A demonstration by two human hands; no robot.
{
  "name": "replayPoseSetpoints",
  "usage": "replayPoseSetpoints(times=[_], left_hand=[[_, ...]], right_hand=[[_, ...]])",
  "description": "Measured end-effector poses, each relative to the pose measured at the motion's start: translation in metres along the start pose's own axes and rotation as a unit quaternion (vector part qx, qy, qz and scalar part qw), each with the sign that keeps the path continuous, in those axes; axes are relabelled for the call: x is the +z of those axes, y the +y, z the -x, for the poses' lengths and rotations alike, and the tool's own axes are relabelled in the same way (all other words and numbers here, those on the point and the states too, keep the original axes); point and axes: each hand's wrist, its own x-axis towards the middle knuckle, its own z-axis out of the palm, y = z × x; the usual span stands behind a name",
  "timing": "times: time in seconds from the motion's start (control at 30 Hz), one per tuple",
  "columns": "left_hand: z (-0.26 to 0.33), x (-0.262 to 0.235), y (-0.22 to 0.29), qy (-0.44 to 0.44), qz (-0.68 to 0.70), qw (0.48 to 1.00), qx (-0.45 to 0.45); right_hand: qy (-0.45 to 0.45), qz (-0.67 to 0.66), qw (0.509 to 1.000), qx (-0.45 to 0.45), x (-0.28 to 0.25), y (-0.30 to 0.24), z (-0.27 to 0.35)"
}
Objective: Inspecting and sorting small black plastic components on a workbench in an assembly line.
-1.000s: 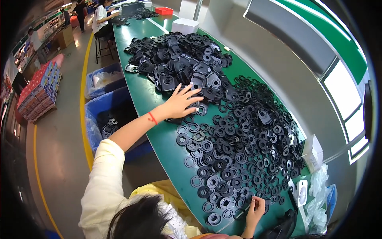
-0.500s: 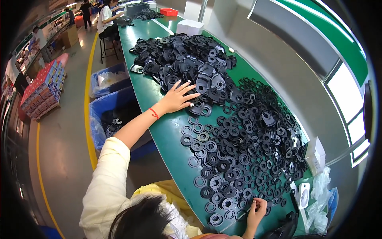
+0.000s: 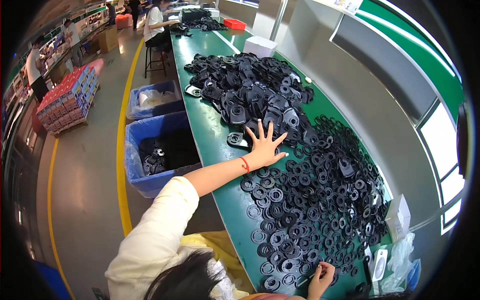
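My left hand (image 3: 266,149) is open with its fingers spread over the near edge of a heap of black moulded plastic parts (image 3: 250,92). Just left of its fingertips, one black part with a pale edge (image 3: 237,140) lies at the heap's margin. Many flat black rings (image 3: 295,230) spread over the green tabletop (image 3: 230,200) from beside my left hand down to my right. At the near end of these rings my right hand (image 3: 321,280) has its fingers curled together. A slim pale stick-like thing (image 3: 303,281) shows beside those fingers; its kind is unclear.
Blue lined bins (image 3: 159,150) stand on the floor left of the table, one holding black parts. A white box (image 3: 260,46) and a red tray (image 3: 234,24) sit farther along. At right are a white carton (image 3: 398,217) and clear plastic bags (image 3: 398,262). A seated person (image 3: 156,25) works beyond.
My left hand has moved right and nearer along the heap's edge, fingers spread wider. A pale-edged part now shows beside it. My right hand stays curled in place; the whole view has shifted slightly.
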Motion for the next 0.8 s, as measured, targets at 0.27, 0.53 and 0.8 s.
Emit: replayPoseSetpoints(times=[0.27, 0.53, 0.8], left_hand=[[-0.012, 0.008, -0.015, -0.024, -0.03, 0.999, -0.008], [-0.02, 0.013, -0.038, -0.001, -0.055, 0.998, -0.011], [-0.025, 0.007, -0.056, -0.024, -0.052, 0.998, 0.011]], right_hand=[[0.002, 0.0, 1.0, -0.005, -0.001, -0.009, 0.001], [-0.004, 0.01, 1.0, -0.006, -0.003, -0.012, -0.001], [-0.001, 0.01, 1.0, -0.006, -0.002, -0.007, 0.002]])
